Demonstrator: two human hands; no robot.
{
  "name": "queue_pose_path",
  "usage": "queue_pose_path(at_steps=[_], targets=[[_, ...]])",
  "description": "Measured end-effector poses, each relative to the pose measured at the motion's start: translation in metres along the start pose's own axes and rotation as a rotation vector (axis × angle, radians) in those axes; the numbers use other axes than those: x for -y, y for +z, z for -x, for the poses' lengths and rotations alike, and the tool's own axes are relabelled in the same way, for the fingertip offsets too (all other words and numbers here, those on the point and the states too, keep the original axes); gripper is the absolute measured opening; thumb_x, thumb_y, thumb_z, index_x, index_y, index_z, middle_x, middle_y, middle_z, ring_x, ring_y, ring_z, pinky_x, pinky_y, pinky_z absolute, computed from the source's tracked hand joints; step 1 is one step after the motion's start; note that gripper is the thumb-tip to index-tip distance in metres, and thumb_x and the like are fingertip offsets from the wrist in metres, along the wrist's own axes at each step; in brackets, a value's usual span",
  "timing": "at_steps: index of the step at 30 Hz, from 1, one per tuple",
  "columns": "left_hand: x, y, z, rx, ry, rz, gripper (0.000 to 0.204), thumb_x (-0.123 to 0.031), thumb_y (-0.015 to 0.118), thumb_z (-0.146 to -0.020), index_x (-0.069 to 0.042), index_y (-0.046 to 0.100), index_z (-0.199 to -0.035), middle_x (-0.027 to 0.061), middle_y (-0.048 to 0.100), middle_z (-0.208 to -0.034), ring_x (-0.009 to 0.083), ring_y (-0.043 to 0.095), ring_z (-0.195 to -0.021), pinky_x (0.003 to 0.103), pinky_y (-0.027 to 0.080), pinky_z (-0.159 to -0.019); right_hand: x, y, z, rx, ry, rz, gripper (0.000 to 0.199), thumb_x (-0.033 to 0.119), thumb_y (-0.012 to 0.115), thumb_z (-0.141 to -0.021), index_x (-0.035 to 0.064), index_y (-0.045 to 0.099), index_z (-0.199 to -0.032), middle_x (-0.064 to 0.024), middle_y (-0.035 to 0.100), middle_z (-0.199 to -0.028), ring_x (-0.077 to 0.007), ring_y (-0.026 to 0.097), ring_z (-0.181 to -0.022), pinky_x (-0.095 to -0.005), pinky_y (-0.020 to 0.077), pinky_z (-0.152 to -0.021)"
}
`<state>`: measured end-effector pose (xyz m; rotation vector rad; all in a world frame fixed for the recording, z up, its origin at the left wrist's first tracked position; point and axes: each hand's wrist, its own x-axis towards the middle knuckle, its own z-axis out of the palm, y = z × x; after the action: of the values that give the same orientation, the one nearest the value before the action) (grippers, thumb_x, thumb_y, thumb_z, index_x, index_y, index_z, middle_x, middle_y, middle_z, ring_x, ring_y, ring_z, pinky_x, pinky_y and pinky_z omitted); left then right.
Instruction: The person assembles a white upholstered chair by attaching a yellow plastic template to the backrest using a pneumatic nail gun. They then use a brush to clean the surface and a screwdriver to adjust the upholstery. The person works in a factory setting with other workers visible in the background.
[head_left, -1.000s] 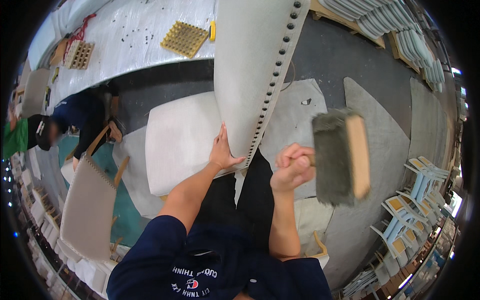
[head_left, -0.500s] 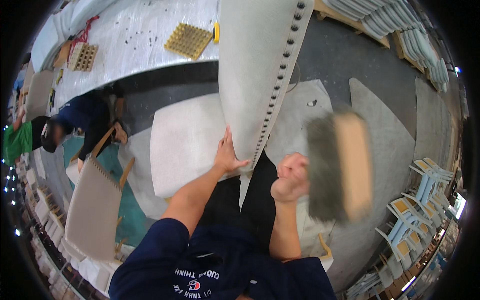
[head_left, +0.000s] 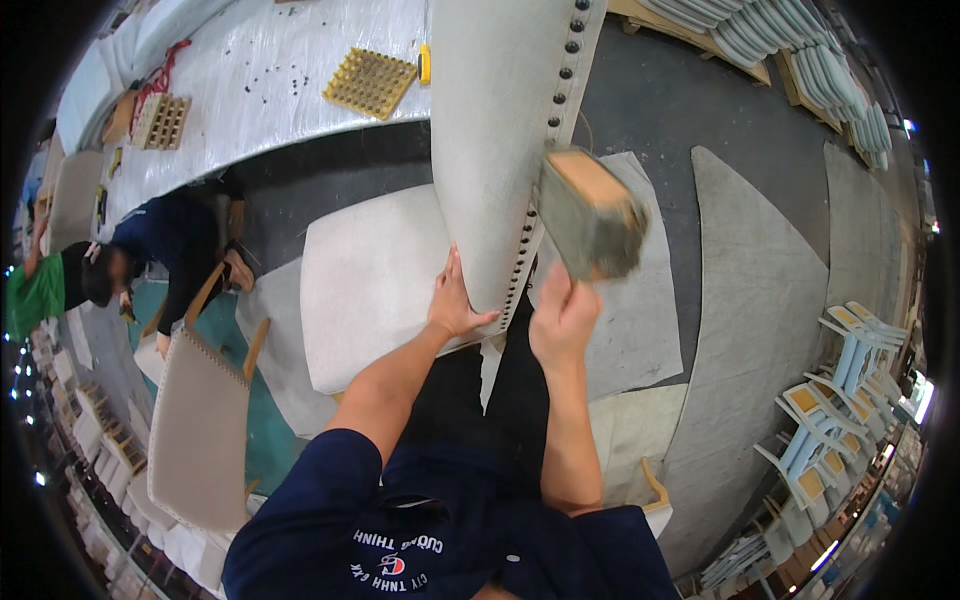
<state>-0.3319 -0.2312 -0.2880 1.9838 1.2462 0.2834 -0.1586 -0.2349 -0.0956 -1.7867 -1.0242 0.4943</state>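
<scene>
A pale upholstered chair stands before me, its tall back (head_left: 480, 150) reaching past the upper edge and its seat (head_left: 365, 290) lying to the left. Dark round nail heads (head_left: 524, 240) run along the right border of the back. My left hand (head_left: 456, 300) rests flat against the lower back, fingers stretched and thumb out toward the nail row. My right hand (head_left: 565, 315) is closed in a fist below a blocky mallet (head_left: 590, 215) with pale wood and dark grey sides. Its handle is hidden by the fist. The mallet head overlaps the nailed border in view; contact cannot be judged.
A plastic-covered table (head_left: 230, 80) bears a yellow tray (head_left: 370, 83) and scattered small dark pieces. Two people (head_left: 170, 230) work at the left near another chair (head_left: 200, 430). Grey sheets (head_left: 750, 280) cover the floor at right. Chair frames (head_left: 835, 400) and stacked pale panels (head_left: 740, 35) stand beyond.
My right hand has swung the mallet leftward and up, from out at the right to beside the nailed border. My left hand has stayed in place on the chair back.
</scene>
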Motion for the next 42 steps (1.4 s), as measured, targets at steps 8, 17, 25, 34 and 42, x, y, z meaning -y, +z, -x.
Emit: queue_pose_path(at_steps=[8, 17, 25, 34, 42], targets=[[0.007, -0.002, 0.001, -0.034, 0.047, -0.054, 0.154, -0.067, 0.083, -0.06, 0.006, -0.011, -0.158, 0.0272, 0.001, -0.169, 0.0394, 0.02, -0.154, 0.054, 0.026, -0.119, -0.025, -0.016, 0.063, 0.06, 0.011, -0.082, 0.028, 0.023, 0.055, -0.105, 0.0047, 0.05, -0.084, -0.0072, 0.052, -0.073, -0.0161, 0.047, -0.058, -0.0313, 0.0386, -0.051], [0.009, 0.007, -0.009, -0.033, 0.032, 0.009, 0.153, -0.068, 0.083, -0.06, 0.002, -0.01, -0.16, 0.028, 0.003, -0.169, 0.0395, 0.024, -0.152, 0.052, 0.026, -0.119, -0.072, -0.027, 0.029, -0.019, -0.517, 0.24, 0.017, 0.009, 0.068, -0.087, -0.0058, 0.062, -0.094, -0.0155, 0.059, -0.064, -0.0294, 0.059, -0.049, -0.0381, 0.0446, -0.046], [0.01, -0.004, 0.0, -0.011, 0.0, 0.013, 0.153, -0.07, 0.081, -0.061, 0.001, -0.011, -0.16, 0.0282, 0.003, -0.169, 0.0389, 0.022, -0.154, 0.052, 0.025, -0.119, -0.038, -0.023, 0.031, -0.118, -0.479, -0.152, 0.023, 0.013, 0.049, -0.1, 0.0046, 0.051, -0.078, -0.009, 0.052, -0.072, -0.0251, 0.05, -0.057, -0.0375, 0.0431, -0.058], [0.011, -0.006, -0.007, 0.024, -0.023, -0.019, 0.155, -0.071, 0.081, -0.061, 0.008, -0.011, -0.158, 0.0278, 0.002, -0.169, 0.0392, 0.022, -0.154, 0.052, 0.026, -0.12, 0.0, 0.003, 0.015, -0.092, -0.45, -0.343, 0.033, 0.029, 0.046, -0.107, 0.0074, 0.04, -0.082, -0.0032, 0.039, -0.064, -0.0132, 0.033, -0.049, -0.0298, 0.0278, -0.044], [0.018, -0.011, 0.0, -0.019, 0.002, -0.051, 0.155, -0.071, 0.081, -0.061, 0.008, -0.011, -0.158, 0.0268, 0.001, -0.169, 0.0373, 0.021, -0.154, 0.051, 0.025, -0.12, 0.019, -0.008, 0.027, -0.146, -0.138, -0.362, 0.051, 0.033, 0.047, -0.108, 0.0096, 0.039, -0.063, -0.0021, 0.042, -0.057, -0.0126, 0.034, -0.047, -0.0321, 0.0303, -0.047]])
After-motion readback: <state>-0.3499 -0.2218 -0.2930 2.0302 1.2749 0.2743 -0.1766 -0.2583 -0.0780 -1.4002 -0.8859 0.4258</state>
